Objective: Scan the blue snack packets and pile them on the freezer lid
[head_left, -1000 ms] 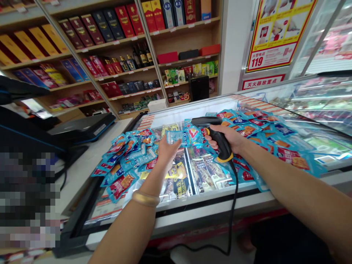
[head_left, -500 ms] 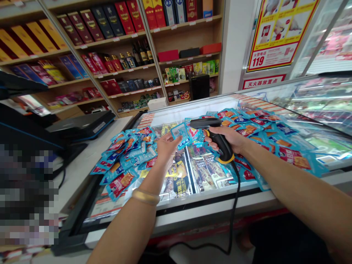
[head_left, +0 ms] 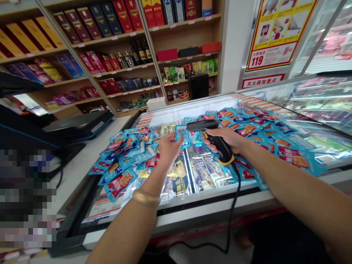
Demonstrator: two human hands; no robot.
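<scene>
My right hand (head_left: 229, 141) is wrapped round the grip of a black and yellow barcode scanner (head_left: 210, 136), its head pointing left. My left hand (head_left: 169, 148) pinches a small light blue snack packet (head_left: 181, 132) and holds it upright just in front of the scanner head. Both hands hover over the glass lid of a chest freezer (head_left: 203, 194). A heap of blue and red snack packets (head_left: 123, 157) lies on the lid left of my left hand. Another heap of the same packets (head_left: 261, 132) spreads to the right behind the scanner.
A black cable (head_left: 233, 209) hangs from the scanner over the freezer's front edge. A black till device (head_left: 79, 126) sits on the white counter at left. Wooden shelves (head_left: 181, 40) of boxed bottles stand behind. A second glass freezer (head_left: 324, 102) runs along the right.
My left hand has turned the packet upright and drawn it closer to the scanner head. The scanner has shifted slightly left. The view has tilted a little.
</scene>
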